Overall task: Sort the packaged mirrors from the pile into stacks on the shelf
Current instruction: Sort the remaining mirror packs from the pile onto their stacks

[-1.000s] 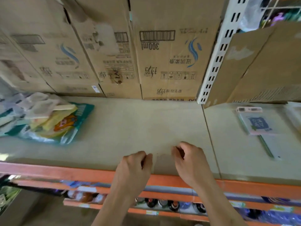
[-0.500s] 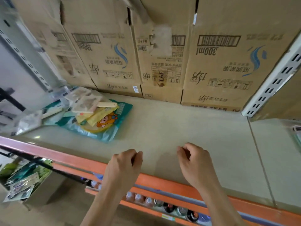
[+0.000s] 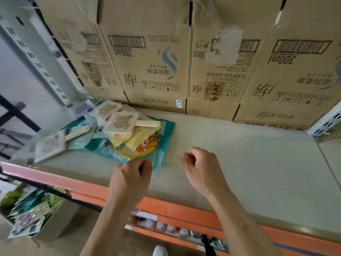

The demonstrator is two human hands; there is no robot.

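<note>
A pile of packaged mirrors (image 3: 118,126) lies at the left of the beige shelf (image 3: 239,163): square cream ones with wooden handles on top, and a teal packet with a yellow cartoon mirror (image 3: 145,145) beneath. My left hand (image 3: 132,180) hovers at the teal packet's near corner, fingers curled, holding nothing I can see. My right hand (image 3: 201,169) hangs over bare shelf to the right of the pile, fingers loosely curled and empty.
Brown cardboard boxes (image 3: 156,61) printed "300ml" line the back of the shelf. An orange rail (image 3: 88,189) edges its front. A carton with more packaged items (image 3: 29,217) stands on the floor at lower left. Bottles (image 3: 166,228) sit on the shelf below.
My view has swung left, bringing the pile toward the middle. Both hands moved left with it, and my left hand has reached the teal packet's corner.
</note>
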